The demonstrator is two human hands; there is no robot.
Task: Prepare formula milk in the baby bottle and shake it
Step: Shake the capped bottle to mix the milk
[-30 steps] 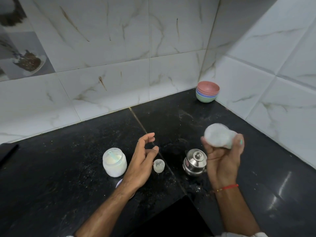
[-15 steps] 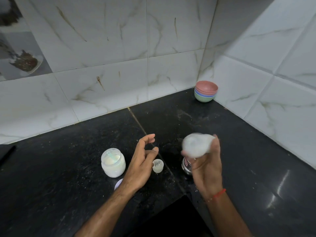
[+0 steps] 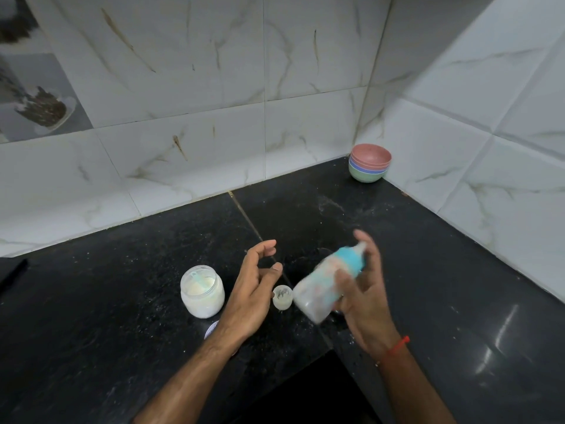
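My right hand [image 3: 365,298] grips the baby bottle [image 3: 324,283], which is blurred by motion. The bottle is tilted, its teal collar and teat up and to the right, its milky base down and to the left. My left hand [image 3: 252,289] hovers empty beside it, fingers apart and loosely curled. An open glass jar of white formula powder [image 3: 201,292] with a scoop inside stands left of that hand. The bottle's clear cap [image 3: 282,296] sits on the black counter [image 3: 122,316] between my hands.
A stack of coloured bowls [image 3: 370,162] stands in the far corner where the tiled walls meet. A small round lid [image 3: 211,328] peeks out under my left wrist. The counter's front edge has a dark cut-out [image 3: 305,393] below my arms.
My right hand has swung the bottle down and left, tipping it from base-toward-me to collar up. It now hides the steel pot seen earlier. My left hand has held its place.
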